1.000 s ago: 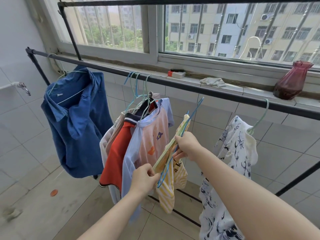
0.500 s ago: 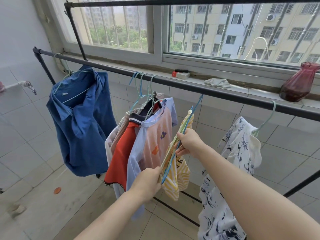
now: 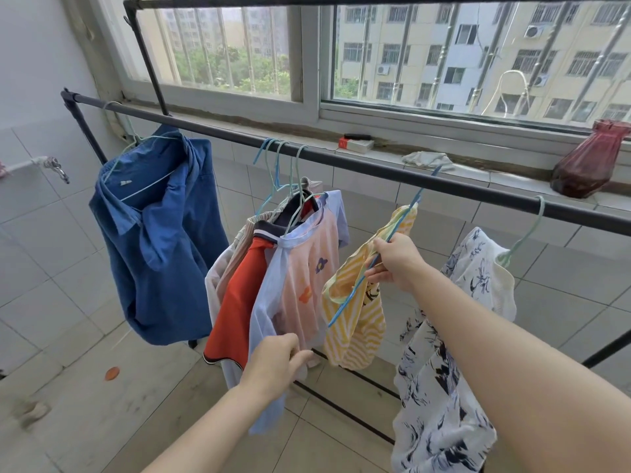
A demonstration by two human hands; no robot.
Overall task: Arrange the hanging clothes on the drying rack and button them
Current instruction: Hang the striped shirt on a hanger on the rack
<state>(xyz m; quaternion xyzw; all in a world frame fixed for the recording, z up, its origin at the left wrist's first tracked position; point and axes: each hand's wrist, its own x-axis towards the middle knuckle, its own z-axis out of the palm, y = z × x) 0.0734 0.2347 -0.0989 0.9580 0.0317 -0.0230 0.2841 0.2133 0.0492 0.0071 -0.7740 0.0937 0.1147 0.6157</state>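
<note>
A black rack rail runs across the view below the window. My right hand grips a blue hanger that carries a yellow striped garment; the hanger is tilted, its hook up by the rail. My left hand is lower, fingers stretched out at the hem of a pink and lilac shirt, holding nothing that I can see. That shirt hangs bunched with a red garment. A blue shirt hangs crumpled at the left, a white floral garment at the right.
On the window sill stand a red vase, a red and white box and a crumpled cloth. A tap sticks out of the left wall. The rack's lower bar crosses the tiled floor.
My left hand has let go of the hanger's lower end and dropped to the pink shirt's hem. My right hand has carried the hanger and yellow garment up and to the right.
</note>
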